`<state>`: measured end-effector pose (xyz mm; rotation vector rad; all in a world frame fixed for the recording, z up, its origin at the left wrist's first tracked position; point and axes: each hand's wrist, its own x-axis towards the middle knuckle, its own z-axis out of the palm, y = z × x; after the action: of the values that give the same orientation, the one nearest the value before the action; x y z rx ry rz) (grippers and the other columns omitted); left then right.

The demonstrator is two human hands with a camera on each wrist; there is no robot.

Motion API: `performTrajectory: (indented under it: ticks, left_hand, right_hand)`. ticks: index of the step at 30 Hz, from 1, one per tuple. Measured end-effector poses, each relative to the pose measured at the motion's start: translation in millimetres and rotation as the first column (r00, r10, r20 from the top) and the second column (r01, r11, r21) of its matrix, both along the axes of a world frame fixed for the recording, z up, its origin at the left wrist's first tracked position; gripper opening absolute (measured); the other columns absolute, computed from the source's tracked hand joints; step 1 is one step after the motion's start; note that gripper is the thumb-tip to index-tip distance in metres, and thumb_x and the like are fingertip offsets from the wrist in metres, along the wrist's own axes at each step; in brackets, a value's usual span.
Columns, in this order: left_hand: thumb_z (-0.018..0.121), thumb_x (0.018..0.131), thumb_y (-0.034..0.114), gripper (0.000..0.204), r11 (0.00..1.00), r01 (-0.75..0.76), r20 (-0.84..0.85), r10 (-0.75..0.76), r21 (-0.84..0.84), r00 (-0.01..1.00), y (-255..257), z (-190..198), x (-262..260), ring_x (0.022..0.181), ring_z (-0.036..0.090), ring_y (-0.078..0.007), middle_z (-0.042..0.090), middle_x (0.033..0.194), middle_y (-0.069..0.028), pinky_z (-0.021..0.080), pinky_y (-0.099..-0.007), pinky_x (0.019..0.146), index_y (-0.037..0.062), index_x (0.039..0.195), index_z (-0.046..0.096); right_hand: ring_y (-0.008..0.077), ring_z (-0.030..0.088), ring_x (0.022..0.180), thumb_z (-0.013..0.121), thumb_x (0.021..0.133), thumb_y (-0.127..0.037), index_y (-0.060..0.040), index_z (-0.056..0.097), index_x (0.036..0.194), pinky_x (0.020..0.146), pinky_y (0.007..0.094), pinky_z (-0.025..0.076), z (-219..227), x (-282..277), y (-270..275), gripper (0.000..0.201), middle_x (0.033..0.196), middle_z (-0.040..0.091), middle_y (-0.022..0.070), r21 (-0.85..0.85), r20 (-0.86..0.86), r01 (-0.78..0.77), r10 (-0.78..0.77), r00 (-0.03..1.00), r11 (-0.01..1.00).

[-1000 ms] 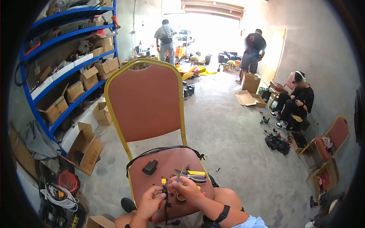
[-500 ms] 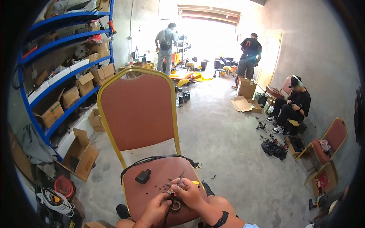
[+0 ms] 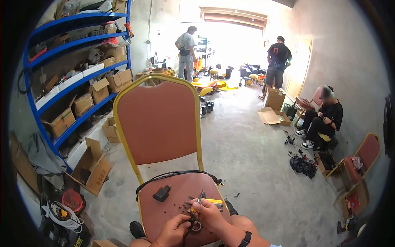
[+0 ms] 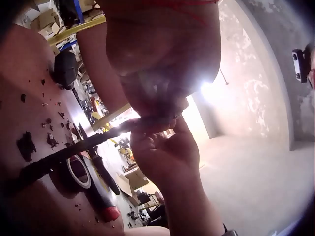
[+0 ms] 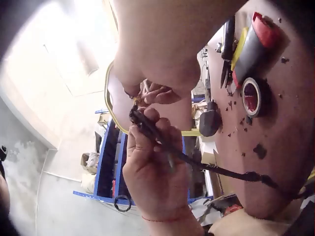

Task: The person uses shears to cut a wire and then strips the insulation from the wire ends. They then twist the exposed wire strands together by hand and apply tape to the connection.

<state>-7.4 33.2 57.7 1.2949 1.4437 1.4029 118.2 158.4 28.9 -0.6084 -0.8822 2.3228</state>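
My left hand (image 3: 175, 230) pinches a black taped cable (image 5: 197, 164) near its end, where a small yellow connector (image 5: 136, 101) sits. The cable's tail runs down over the red chair seat (image 3: 177, 206). My right hand (image 3: 210, 216) grips a slim silver pointed tool (image 3: 200, 195), its tip upward, and its fingers meet the yellow connector. The tool's lower part is hidden by the fingers. On the seat below lie a roll of black tape (image 5: 256, 97), a yellow-handled tool (image 3: 214, 201) and a grey-and-red handle (image 5: 258, 42). Dark scraps are scattered around them.
A black plug adapter (image 3: 162, 193) and a long black cable (image 3: 177, 173) lie farther back on the seat, before the gold-framed backrest (image 3: 158, 123). Blue shelving (image 3: 78, 82) with boxes stands left. A person (image 3: 325, 119) sits at right; two others stand near the doorway.
The hands have come together, bringing the right fingers to the yellow connector, which earlier stood clear above the left hand. The head view has shifted slightly.
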Motion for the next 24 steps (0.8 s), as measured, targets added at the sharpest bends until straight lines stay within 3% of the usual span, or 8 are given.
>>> performTrajectory:
  ticks: [1, 4, 7, 9, 13, 16, 24]
  left_hand:
    - [0.058, 0.094, 0.006, 0.026, 0.999, 0.018, 0.033, -0.017, -0.028, 0.999, -1.3, -0.6, -1.2, 0.087, 0.059, -0.0182, 0.062, 0.096, -0.0058, 0.049, -0.0289, 0.08, -0.0005, 0.119, 0.056]
    - [0.062, 0.094, 0.008, 0.023, 0.971, 0.059, 0.232, -0.003, -0.232, 0.973, -3.2, -15.2, -8.2, 0.084, 0.061, -0.0097, 0.066, 0.098, -0.0042, 0.051, -0.0244, 0.074, -0.0005, 0.116, 0.06]
    - [0.064, 0.094, 0.01, 0.023, 0.976, 0.104, 0.152, -0.075, -0.193, 0.986, -0.6, -16.7, -15.1, 0.083, 0.061, -0.0098, 0.065, 0.095, -0.0035, 0.051, -0.0243, 0.074, -0.0004, 0.114, 0.06]
    - [0.065, 0.094, 0.011, 0.024, 0.972, 0.104, 0.213, -0.059, -0.21, 0.975, 0.5, -11.9, -14.1, 0.081, 0.061, -0.0095, 0.065, 0.094, -0.0032, 0.051, -0.0243, 0.073, 0.0, 0.114, 0.059]
    - [0.067, 0.093, 0.013, 0.026, 0.966, 0.116, 0.236, -0.06, -0.232, 0.97, -0.6, -5.7, -13.8, 0.081, 0.061, -0.0091, 0.064, 0.094, -0.003, 0.052, -0.025, 0.072, 0.0006, 0.113, 0.059]
    - [0.069, 0.091, 0.01, 0.024, 0.958, 0.141, 0.337, -0.051, -0.249, 0.94, 0.4, -5.7, -14.3, 0.081, 0.061, -0.0088, 0.064, 0.094, -0.0027, 0.053, -0.0251, 0.071, 0.0007, 0.111, 0.059]
    - [0.068, 0.088, -0.001, 0.024, 0.991, 0.107, 0.334, -0.074, -0.08, 0.94, 8.2, -8.7, -10.0, 0.086, 0.064, -0.011, 0.065, 0.095, -0.0047, 0.056, -0.027, 0.07, -0.0007, 0.11, 0.058]
  right_hand:
    - [0.0095, 0.057, 0.067, 0.063, 0.095, -0.027, -0.0042, 0.059, 0.113, 0.059, 0.0227, 0.046, 1.8, 0.8, -0.9, 0.029, 0.084, 0.061, 0.0007, -0.032, 0.008, -0.015, 0.015, 1.0, 0.999]
    - [0.0095, 0.056, 0.064, 0.064, 0.095, -0.026, -0.0045, 0.06, 0.112, 0.055, 0.0231, 0.046, 8.7, 2.0, -8.7, 0.028, 0.081, 0.061, 0.0004, -0.079, 0.07, -0.012, 0.018, 0.997, 0.997]
    - [0.0085, 0.057, 0.065, 0.065, 0.094, -0.025, -0.0039, 0.06, 0.112, 0.055, 0.0222, 0.045, 9.6, -1.9, -12.5, 0.028, 0.081, 0.061, 0.0003, 0.039, 0.143, 0.083, -0.088, 0.986, 0.996]
    - [0.0076, 0.057, 0.066, 0.066, 0.094, -0.024, -0.0033, 0.06, 0.111, 0.057, 0.0213, 0.045, 2.4, -2.4, -13.1, 0.028, 0.081, 0.062, 0.0002, 0.142, 0.118, 0.133, -0.15, 0.982, 0.981]
    - [0.0059, 0.058, 0.073, 0.065, 0.095, -0.018, -0.0004, 0.059, 0.111, 0.063, 0.02, 0.046, 1.8, -2.3, -8.7, 0.025, 0.088, 0.064, 0.002, 0.302, 0.115, 0.114, -0.155, 0.981, 0.947]
    - [0.0068, 0.059, 0.074, 0.064, 0.095, -0.015, 0.0008, 0.057, 0.113, 0.063, 0.0201, 0.046, 1.6, -4.4, -10.6, 0.025, 0.091, 0.065, 0.0036, 0.307, 0.043, 0.162, -0.184, 0.982, 0.938]
    - [0.0124, 0.063, 0.095, 0.063, 0.094, -0.009, 0.0038, 0.051, 0.118, 0.083, 0.0254, 0.051, 23.7, -2.5, -14.9, 0.029, 0.102, 0.064, 0.0089, 0.346, -0.036, 0.136, -0.132, 0.991, 0.928]
